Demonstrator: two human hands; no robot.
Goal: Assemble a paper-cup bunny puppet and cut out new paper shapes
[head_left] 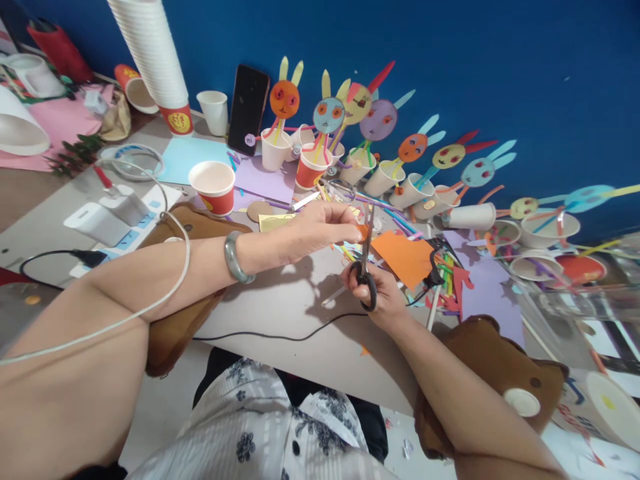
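Observation:
My left hand point(313, 233), with a jade-like bangle on its wrist, pinches a small piece of orange paper point(363, 231) between thumb and fingers. In my right hand point(383, 300) is a pair of scissors point(370, 283) with black handles, its blades pointing up and away from me, right beside the pinched paper. A larger orange sheet point(403, 257) shows just right of the blades; whether it joins the pinched piece I cannot tell. An orange scrap point(365, 350) lies on the table near its front edge.
Paper cups with rabbit-faced figures point(285, 100) line the blue wall. A phone point(249, 107), a cup stack point(150, 53) and a red cup point(213, 189) stand left. A white cable point(170, 293) crosses my left arm. Brown cushions point(480, 360) lie under both arms. Coloured scraps point(453, 283) lie right.

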